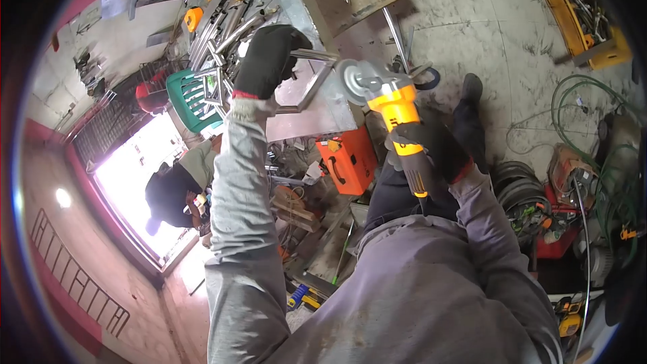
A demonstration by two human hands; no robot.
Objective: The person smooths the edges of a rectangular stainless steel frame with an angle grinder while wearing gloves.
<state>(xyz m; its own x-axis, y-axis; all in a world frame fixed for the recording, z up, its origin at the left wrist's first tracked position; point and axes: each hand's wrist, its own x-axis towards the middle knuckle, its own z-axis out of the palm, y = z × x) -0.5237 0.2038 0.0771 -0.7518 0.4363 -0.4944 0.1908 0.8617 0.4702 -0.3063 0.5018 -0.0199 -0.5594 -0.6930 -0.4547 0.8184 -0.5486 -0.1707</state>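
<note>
My left hand, in a black glove, is closed around a shiny metal tube over the workbench. In my right hand, also gloved, is a yellow and black angle grinder, gripped by its body. The grinder's disc is close to the tube's right end; whether they touch cannot be told. Below the tube, an angled metal frame lies on the bench. Many metal tubes are piled beyond my left hand.
An orange case stands below the bench. Another person is bent over near the doorway at the left. A green chair is behind the tubes. Hoses, coiled material and a yellow toolbox lie at the right.
</note>
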